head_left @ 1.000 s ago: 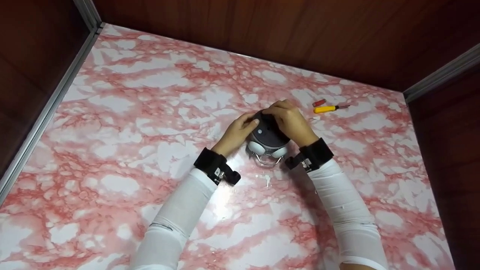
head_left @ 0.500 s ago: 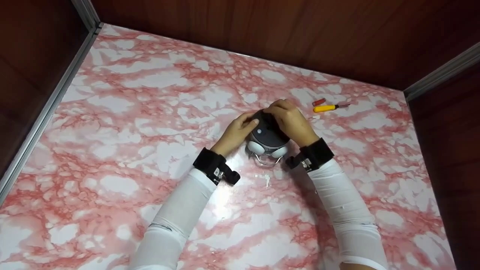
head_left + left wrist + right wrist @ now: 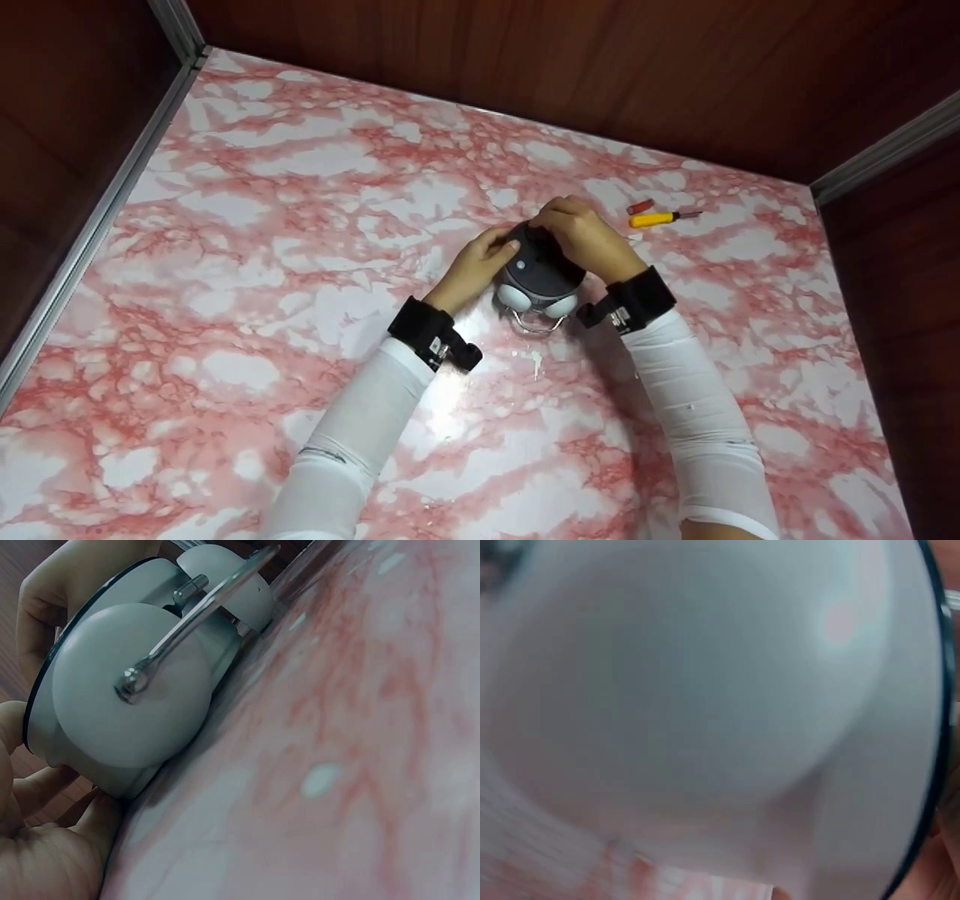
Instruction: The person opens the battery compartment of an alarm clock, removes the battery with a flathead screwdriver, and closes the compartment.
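Note:
A round twin-bell alarm clock (image 3: 536, 274) lies on the pink marbled table (image 3: 300, 225), dark back up, with two pale bells (image 3: 513, 295) and a wire handle (image 3: 535, 322) pointing toward me. My left hand (image 3: 480, 259) grips its left side, fingers curled on the rim. My right hand (image 3: 581, 236) covers the far right of the back, fingers curled over it. In the left wrist view a bell (image 3: 127, 690) and the handle (image 3: 195, 611) fill the frame, with my left hand (image 3: 45, 840) below. The right wrist view is a blurred close-up of the pale clock body (image 3: 705, 690).
A yellow-handled screwdriver (image 3: 660, 218) and a small red piece (image 3: 640, 205) lie on the table just beyond my right hand. Dark wooden walls (image 3: 525, 60) with metal corner strips (image 3: 97, 217) enclose the table on three sides.
My right wrist has shifted slightly right and up; both hands stay on the clock, which has barely moved.

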